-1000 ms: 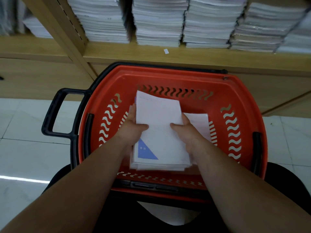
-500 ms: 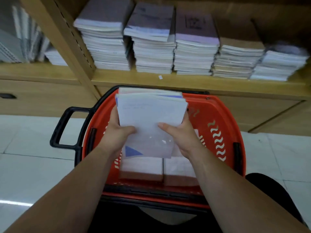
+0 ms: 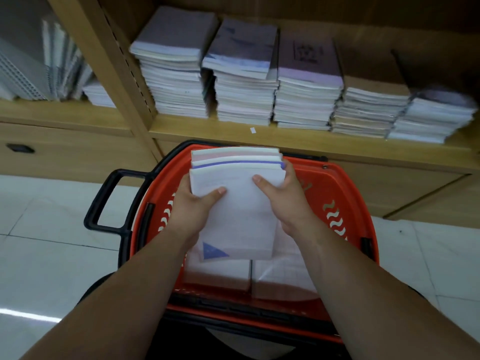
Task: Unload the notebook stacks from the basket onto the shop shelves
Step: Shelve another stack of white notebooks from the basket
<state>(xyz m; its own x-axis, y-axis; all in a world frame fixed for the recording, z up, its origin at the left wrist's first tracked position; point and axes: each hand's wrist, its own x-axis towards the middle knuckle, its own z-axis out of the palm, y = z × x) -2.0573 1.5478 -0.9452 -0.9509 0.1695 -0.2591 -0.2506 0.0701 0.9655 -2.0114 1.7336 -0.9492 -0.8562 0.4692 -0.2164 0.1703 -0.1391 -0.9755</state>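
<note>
Nearest the camera, both forearms are reaching over the near rim of the red basket (image 3: 350, 193), whose lower edge is running into dark shadow that is hard to read. Two piles of notebooks (image 3: 220, 271) are lying side by side on the basket floor, a narrow gap between them, their far ends covered by what is being held above.

The left hand (image 3: 193, 206) and right hand (image 3: 285, 201) are gripping the notebook stack (image 3: 239, 203) by its two long sides. Each thumb is pressing on the white top cover, while the fingers are curling underneath, out of sight. The stack is hanging over the basket, its far end above the rim, with open air on both sides. A blue triangle is showing at its near left corner.

The basket's black handle (image 3: 94, 216) is sticking out left over the pale tiled floor (image 3: 52, 242).

Beyond, the wooden shelf (image 3: 324, 144) is running just behind the basket. Five notebook stacks on the shelf (image 3: 244, 74) are standing close together; the rightmost is blurred. Dark space is opening above them. Left of the slanted upright (image 3: 117, 74), spiral-bound books (image 3: 52, 66) are smearing into blur and being cut off by the frame.
</note>
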